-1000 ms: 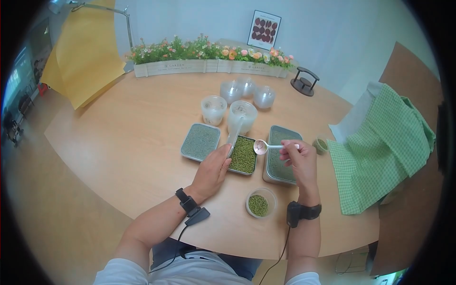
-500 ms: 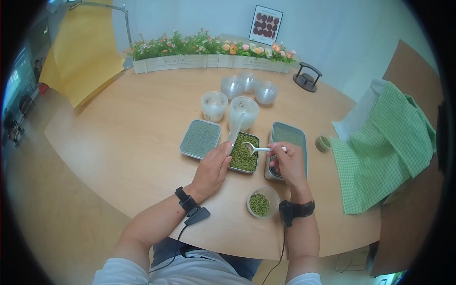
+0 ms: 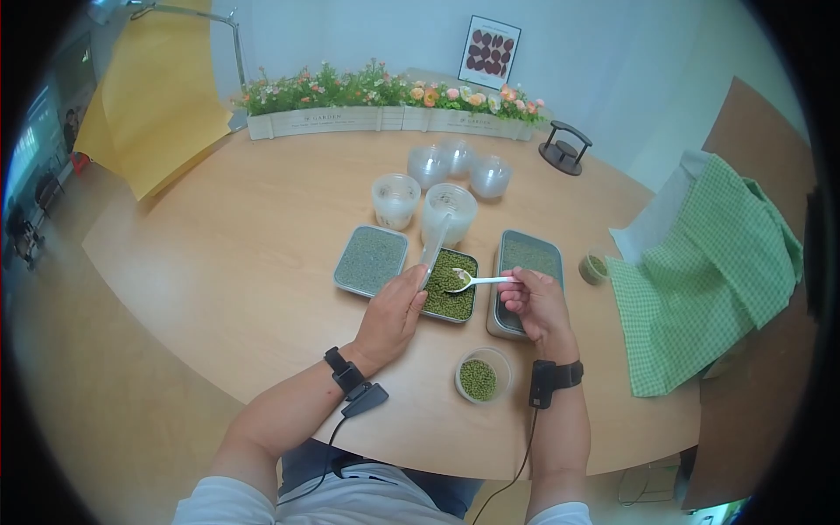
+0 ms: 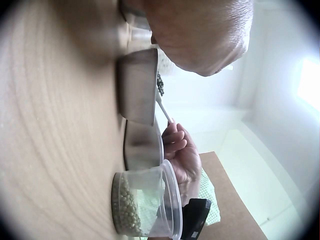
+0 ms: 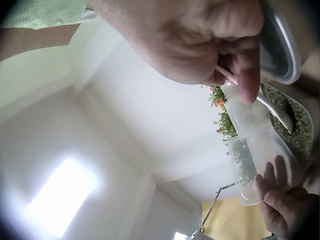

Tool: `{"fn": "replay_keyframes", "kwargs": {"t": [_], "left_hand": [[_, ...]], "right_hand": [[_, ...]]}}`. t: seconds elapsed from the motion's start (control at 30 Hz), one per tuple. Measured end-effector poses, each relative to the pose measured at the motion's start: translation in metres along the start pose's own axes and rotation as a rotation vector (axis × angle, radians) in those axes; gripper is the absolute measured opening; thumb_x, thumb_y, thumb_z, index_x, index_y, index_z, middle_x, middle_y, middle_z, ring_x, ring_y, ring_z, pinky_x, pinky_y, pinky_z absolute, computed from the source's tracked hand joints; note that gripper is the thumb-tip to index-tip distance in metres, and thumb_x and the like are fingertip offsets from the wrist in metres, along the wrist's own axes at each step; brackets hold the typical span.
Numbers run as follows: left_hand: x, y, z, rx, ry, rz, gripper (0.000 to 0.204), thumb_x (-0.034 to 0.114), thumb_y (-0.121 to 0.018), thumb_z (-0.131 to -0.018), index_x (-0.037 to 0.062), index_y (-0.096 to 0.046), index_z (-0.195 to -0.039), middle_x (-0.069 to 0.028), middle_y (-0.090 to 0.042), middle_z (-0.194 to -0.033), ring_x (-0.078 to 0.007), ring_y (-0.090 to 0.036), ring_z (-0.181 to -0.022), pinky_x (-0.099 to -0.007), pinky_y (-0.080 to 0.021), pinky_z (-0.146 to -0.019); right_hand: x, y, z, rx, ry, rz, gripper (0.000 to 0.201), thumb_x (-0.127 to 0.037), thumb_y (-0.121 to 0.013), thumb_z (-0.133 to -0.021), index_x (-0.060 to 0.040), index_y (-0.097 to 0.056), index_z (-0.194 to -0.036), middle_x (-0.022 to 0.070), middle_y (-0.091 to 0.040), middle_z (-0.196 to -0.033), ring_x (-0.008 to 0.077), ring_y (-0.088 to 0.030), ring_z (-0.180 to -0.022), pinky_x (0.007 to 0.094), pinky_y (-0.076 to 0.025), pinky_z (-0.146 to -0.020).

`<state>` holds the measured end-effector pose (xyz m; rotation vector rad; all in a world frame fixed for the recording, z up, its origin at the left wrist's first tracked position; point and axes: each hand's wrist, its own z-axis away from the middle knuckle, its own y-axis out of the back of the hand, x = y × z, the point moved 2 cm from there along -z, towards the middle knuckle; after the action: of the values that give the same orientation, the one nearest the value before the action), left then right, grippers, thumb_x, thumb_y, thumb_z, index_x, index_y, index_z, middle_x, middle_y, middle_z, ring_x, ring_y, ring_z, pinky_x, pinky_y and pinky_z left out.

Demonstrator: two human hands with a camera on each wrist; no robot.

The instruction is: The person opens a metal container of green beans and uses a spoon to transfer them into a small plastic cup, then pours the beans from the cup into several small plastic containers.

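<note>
My right hand (image 3: 535, 302) pinches the handle of a white spoon (image 3: 486, 280). The spoon's bowl is over the green mung beans (image 3: 451, 302) in the middle metal tin, with some beans in it. On the tin's left side, my left hand (image 3: 391, 317) holds a clear plastic lid (image 5: 244, 167) on edge, tilted up beside the beans. In the left wrist view, the metal tin (image 4: 137, 90) shows from its side, the spoon handle slanting out of it. A clear plastic cup (image 3: 497, 360) with mung beans stands in front of the tins.
A lidded tin (image 3: 372, 260) lies left of the beans, another lidded tin (image 3: 529, 254) right. Behind stand plastic tubs (image 3: 395, 197) and clear domed containers (image 3: 429, 164). A small cup (image 3: 594, 268) and green checked cloth (image 3: 700, 280) are at right, flower boxes (image 3: 332, 121) at back.
The spoon has moved left from the bean tin's right edge, dipped into the mung beans and now bears some. My left hand and the lid have stayed in place.
</note>
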<state>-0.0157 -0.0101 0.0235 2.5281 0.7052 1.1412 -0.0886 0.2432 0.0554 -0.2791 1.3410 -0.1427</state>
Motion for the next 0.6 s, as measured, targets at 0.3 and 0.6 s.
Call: {"fn": "replay_keyframes", "kwargs": {"t": [0.3,0.6], "left_hand": [[-0.002,0.000,0.001,-0.011,-0.013,-0.026,0.038,0.012,-0.052,-0.103,-0.0048,-0.051,-0.138,-0.0240,-0.060,-0.130,-0.0408,-0.058,-0.117,-0.0445,-0.047,-0.100],[-0.003,0.000,0.001,0.000,-0.040,-0.042,0.038,0.012,-0.052,-0.103,-0.0053,-0.052,-0.137,-0.0242,-0.061,-0.130,-0.0408,-0.059,-0.115,-0.0446,-0.047,-0.099]], "right_hand": [[-0.002,0.017,-0.007,-0.069,-0.038,-0.278,0.024,-0.012,-0.058,-0.101,0.0109,-0.065,-0.101,0.0156,-0.072,-0.078,0.0158,-0.071,-0.060,0.0217,-0.062,-0.055],[-0.013,0.035,-0.008,-0.120,-0.057,-0.384,0.024,-0.014,-0.059,-0.100,0.0070,-0.068,-0.095,0.0118,-0.072,-0.071,0.0135,-0.069,-0.055,0.0201,-0.058,-0.048]]}}
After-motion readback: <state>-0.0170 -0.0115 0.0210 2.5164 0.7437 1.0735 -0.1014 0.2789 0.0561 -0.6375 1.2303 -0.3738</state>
